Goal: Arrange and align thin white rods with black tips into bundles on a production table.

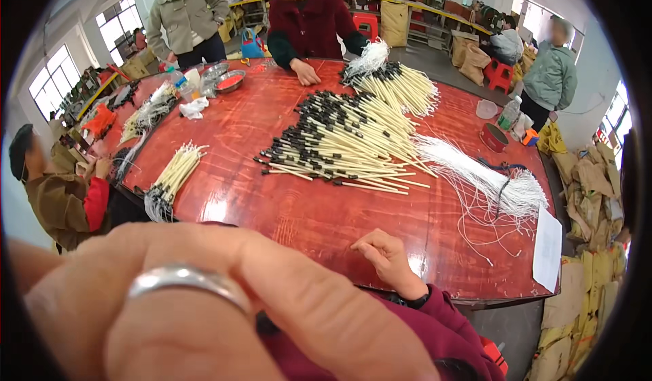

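Observation:
My left hand point(183, 299) fills the lower left, very near the camera, with a silver ring on one bent finger. Its fingertips run out of the picture, so whether it holds anything is hidden. My right hand point(386, 257), in a maroon sleeve, rests loosely curled at the near edge of the red table point(251, 211), and nothing shows in it. Beyond it lies a wide pile of thin pale-yellow tubes point(353, 140) with black ends. A bundle of white cords point(492, 184) spreads to the right of that pile.
A smaller tube bundle point(173, 177) lies left, another tube heap point(401, 85) at the back. Metal bowls point(229, 82), a plastic bottle point(509, 113), a round red tin point(494, 137) and white paper point(547, 248) sit around the table. Several people stand or sit nearby; sacks point(577, 299) are stacked right.

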Motion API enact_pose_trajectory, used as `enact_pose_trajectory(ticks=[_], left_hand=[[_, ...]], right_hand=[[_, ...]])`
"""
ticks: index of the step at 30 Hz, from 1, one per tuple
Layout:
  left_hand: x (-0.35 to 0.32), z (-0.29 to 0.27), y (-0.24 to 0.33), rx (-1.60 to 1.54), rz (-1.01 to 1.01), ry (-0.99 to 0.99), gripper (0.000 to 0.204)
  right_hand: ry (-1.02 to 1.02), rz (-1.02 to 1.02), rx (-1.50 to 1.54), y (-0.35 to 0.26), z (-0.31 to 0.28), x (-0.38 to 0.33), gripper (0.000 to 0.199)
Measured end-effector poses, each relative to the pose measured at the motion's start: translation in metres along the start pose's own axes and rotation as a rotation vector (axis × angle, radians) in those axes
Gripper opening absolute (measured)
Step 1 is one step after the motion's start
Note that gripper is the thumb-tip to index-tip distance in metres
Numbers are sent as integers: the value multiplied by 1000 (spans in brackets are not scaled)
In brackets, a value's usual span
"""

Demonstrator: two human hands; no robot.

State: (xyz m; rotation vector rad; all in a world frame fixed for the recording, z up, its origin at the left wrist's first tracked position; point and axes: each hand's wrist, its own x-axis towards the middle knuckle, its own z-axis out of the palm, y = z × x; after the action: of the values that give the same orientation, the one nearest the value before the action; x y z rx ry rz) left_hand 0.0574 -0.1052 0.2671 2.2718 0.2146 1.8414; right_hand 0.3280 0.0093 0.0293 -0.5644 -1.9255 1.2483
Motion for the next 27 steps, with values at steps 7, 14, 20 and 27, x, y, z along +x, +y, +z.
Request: enact_pose_trajectory(ticks=[7, 14, 20, 27], left_hand=[[-23, 2, -4, 51, 8, 84, 40], [-7, -38, 19, 216, 84, 35, 40], [-40, -5, 17, 188, -20, 190, 40], [-50, 12, -36, 10, -72, 243, 40]], right_hand=[[6, 74, 7, 6, -1, -16, 10], [12, 81, 22, 3, 12, -9, 11], [1, 69, -9, 2, 5, -5, 14], [11, 62, -12, 4, 9, 10, 14]])
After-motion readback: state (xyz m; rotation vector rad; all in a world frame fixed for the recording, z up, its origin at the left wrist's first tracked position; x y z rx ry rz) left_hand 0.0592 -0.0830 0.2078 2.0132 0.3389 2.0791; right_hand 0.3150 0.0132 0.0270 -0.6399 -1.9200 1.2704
